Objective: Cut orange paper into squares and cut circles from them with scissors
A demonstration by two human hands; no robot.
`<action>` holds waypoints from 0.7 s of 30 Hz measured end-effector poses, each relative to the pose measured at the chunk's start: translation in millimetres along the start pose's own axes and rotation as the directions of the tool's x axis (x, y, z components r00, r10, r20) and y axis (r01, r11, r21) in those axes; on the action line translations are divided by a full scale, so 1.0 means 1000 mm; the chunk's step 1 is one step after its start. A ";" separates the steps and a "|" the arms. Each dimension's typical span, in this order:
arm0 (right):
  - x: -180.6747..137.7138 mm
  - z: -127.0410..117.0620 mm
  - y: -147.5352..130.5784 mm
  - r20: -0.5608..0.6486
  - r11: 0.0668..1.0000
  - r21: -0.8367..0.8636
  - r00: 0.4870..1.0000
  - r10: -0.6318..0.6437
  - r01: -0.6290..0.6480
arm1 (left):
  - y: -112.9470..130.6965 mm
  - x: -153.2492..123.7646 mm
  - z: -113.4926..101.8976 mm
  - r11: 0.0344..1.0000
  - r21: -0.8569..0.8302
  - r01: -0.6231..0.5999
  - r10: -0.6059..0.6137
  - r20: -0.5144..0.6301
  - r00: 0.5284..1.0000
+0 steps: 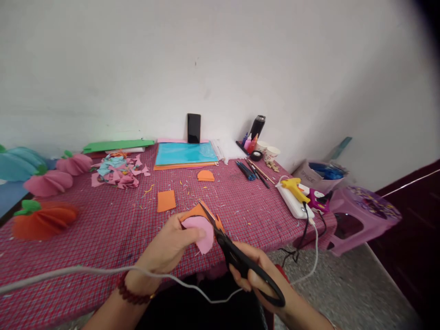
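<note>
Pinched in my left hand (168, 245) are a rounded pink paper piece (202, 231) and orange paper (193, 210) behind it, the thumb pressing on the pink one. My right hand (249, 268) grips black-handled scissors (240, 261), their blades lying along the orange paper at the pink piece's curved edge. Beyond my hands on the checked cloth lie an orange paper rectangle (167, 201) and a stack of orange half-rounds (206, 176). A white cable (178, 280) passes in front of my left wrist.
Paper pumpkins (48, 220) and a scrap heap (120, 170) are on the left. Coloured sheets (187, 153) and an upright phone (194, 128) stand by the wall. To the right are pens (244, 170), paper cups (272, 153), a yellow glue gun (295, 188) on a power strip (292, 201), and a pink stool (360, 215).
</note>
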State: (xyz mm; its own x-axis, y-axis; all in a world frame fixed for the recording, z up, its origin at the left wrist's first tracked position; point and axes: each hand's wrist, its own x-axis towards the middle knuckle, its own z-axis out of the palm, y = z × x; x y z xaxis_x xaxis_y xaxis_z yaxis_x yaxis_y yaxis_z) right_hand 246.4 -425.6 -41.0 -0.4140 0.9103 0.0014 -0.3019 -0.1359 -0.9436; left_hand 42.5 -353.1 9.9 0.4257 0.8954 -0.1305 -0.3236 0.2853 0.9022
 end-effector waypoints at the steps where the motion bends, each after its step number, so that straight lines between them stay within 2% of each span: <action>1: -0.001 0.000 -0.001 0.001 1.000 -0.011 1.000 -0.005 0.005 | 0.001 0.000 0.000 1.000 -0.011 -0.001 0.001 0.024 1.000; 6: -0.003 -0.001 -0.002 0.001 0.999 -0.034 1.000 0.009 -0.009 | 0.002 0.000 -0.005 0.999 -0.032 0.008 -0.005 0.084 0.996; 12: -0.008 -0.003 -0.002 0.009 0.998 -0.066 1.000 -0.012 0.013 | 0.002 0.000 -0.006 1.000 -0.005 0.015 -0.015 0.090 0.996; 21: -0.009 -0.010 -0.014 0.071 0.990 -0.141 0.997 0.019 -0.009 | 0.008 -0.001 -0.012 0.990 0.124 0.066 -0.086 0.168 0.982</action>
State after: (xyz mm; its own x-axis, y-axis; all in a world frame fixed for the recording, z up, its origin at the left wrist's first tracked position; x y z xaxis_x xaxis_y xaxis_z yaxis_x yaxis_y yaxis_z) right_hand 263.3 -428.0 -31.2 -0.4796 0.8775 0.0070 -0.1743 -0.0874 -0.9808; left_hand 29.0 -347.2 12.4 0.5877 0.7974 -0.1371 -0.1879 0.2993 0.9355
